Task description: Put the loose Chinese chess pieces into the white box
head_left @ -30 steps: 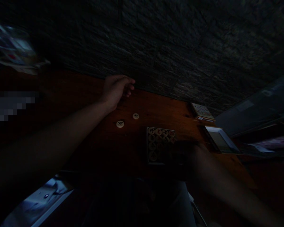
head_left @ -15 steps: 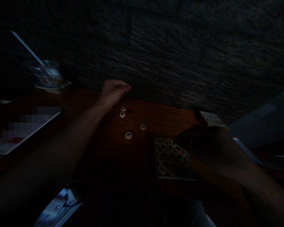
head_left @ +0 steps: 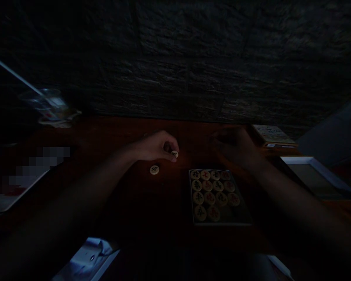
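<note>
My left hand (head_left: 160,145) pinches a round Chinese chess piece (head_left: 174,154) between thumb and fingers, just over the wooden table. A second loose chess piece (head_left: 154,169), with a dark character, lies nearer me, below that hand. Right of it is a shallow box (head_left: 240,223) with several chess pieces in rows, marked in red or black; its front right part holds none. Beyond the box, my right hand (head_left: 232,143) hovers with curled fingers brought together. It is too dark there to see anything between them.
At the back right a small patterned box (head_left: 272,134) lies by the wall, with a white-rimmed tray or lid (head_left: 312,175) in front. A plastic cup with a straw (head_left: 48,103) stands at the far left. A pale flat object (head_left: 26,175) lies left.
My left hand has come right and nearer, and now grips one of the loose pieces. My right hand has drawn back from over the box toward the wall. The view has shifted.
</note>
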The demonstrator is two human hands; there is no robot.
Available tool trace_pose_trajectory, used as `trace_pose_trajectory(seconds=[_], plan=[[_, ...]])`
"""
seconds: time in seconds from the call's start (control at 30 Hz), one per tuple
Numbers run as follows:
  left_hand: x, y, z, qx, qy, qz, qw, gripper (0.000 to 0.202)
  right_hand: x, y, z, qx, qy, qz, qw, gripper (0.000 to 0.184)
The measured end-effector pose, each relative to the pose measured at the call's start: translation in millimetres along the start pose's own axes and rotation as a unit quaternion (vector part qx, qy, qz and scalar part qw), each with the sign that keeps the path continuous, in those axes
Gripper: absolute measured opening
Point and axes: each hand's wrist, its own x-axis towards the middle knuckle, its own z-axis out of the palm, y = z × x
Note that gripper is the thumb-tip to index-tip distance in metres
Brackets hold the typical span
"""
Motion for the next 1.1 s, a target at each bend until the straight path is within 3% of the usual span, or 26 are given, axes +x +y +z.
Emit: trace_pose_trajectory(seconds=[0.2,0.37,0.5,0.7,0.93,1.1], plan=[[6.5,23.5,27.5,-0.238,0.108,-0.031,0.965,0.02,-11.5,-12.9,15.6,0.041,-0.042,-0.023,0.998,0.022],[7.3,39.3,41.8,-0.356,0.15,-0.029,0.922,0.027,-16.1,-19.3,25.0,0.112,-0.054,0.008,0.992,0.035],[5.4,40.7,42.5,-0.376,0.168,-0.03,0.911,0.037,-15.2,-17.4,24.3,0.173,-0.05,0.075,0.981,0.041],[3.8,39.3,44.3,-0.352,0.175,-0.006,0.919,0.04,-15.2,-22.3,24.3,0.242,-0.045,0.121,0.962,0.043],[5.3,41.3,47.2,-0.39,0.179,0.011,0.903,0.035,-15.3,-24.0,26.4,0.306,-0.022,0.106,0.946,0.042],[5.5,42.4,48.5,-0.364,0.189,0.012,0.912,0.033,-15.5,-19.2,27.5,0.339,-0.025,0.107,0.934,0.046]])
